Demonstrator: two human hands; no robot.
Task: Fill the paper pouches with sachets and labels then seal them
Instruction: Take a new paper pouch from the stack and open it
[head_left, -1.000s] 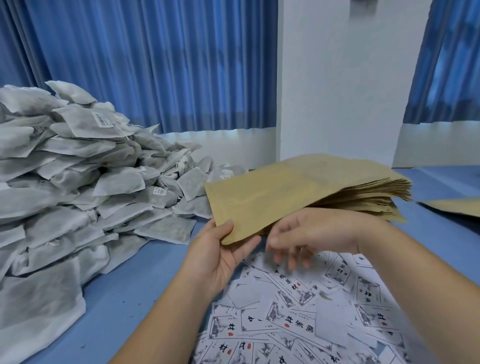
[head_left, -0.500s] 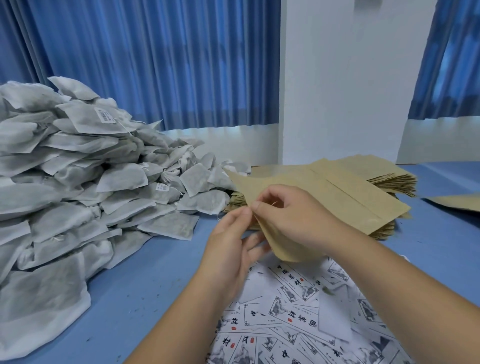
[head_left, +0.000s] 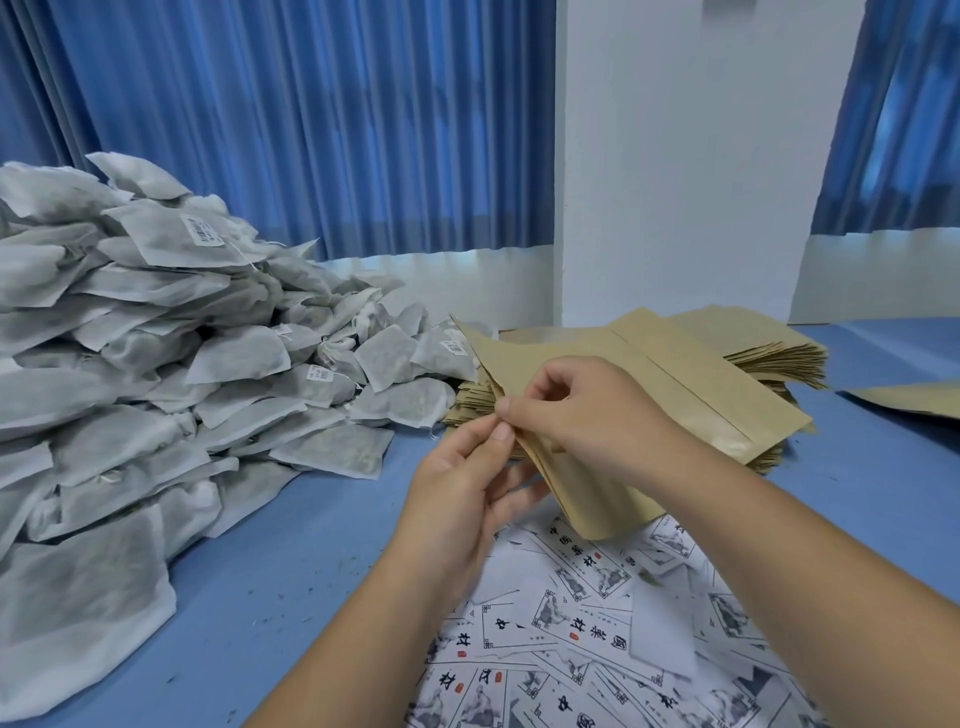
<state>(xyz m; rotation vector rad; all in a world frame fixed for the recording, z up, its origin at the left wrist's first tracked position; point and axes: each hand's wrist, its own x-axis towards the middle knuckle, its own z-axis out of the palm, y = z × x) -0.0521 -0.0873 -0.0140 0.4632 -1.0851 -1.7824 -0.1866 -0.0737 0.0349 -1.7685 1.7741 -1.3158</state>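
- Left of the hands: countless sachets (head_left: 130, 389) heaped on a blue table (head_left: 291, 561), with curtains (head_left: 311, 130) behind.
- Left hand (head_left: 462, 499) and right hand (head_left: 582, 415) each pinch one pouch (head_left: 675, 374) above many labels (head_left: 571, 623).
- Behind the right hand: one stack (head_left: 774, 358), white wall (head_left: 685, 156).

Ahead of you, pleated blue curtains (head_left: 311, 130), backlit by daylight, flank a white wall column (head_left: 675, 182); a blue table (head_left: 311, 545) fills the foreground.
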